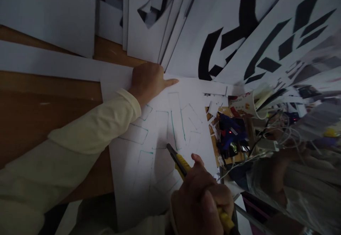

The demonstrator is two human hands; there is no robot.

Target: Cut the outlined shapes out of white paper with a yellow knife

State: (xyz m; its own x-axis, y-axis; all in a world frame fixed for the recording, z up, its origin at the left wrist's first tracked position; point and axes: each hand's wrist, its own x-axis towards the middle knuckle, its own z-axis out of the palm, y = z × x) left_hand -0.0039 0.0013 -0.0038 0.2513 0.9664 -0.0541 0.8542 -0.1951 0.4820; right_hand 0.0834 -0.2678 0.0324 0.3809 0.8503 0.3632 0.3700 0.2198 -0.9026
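A white board (191, 121) with green and faint pencil outlines lies on the wooden table. My left hand (148, 82) is closed at the board's far edge, its thumb stretched to the right along the surface; the other fingers are curled and mostly hidden. My right hand (202, 199) is wrapped round a yellow utility knife (181, 165), whose handle end shows below the fist. The blade tip is over the lower corner of one drawn rectangle; whether it touches the board I cannot tell.
White boards with black cut-out shapes (234, 32) stand at the back. To the right are a paper cup (249, 103) with tools, a blue glue gun (230, 130), tangled cables (269, 128) and scraps (213, 108). Another person (287, 188) is at the lower right.
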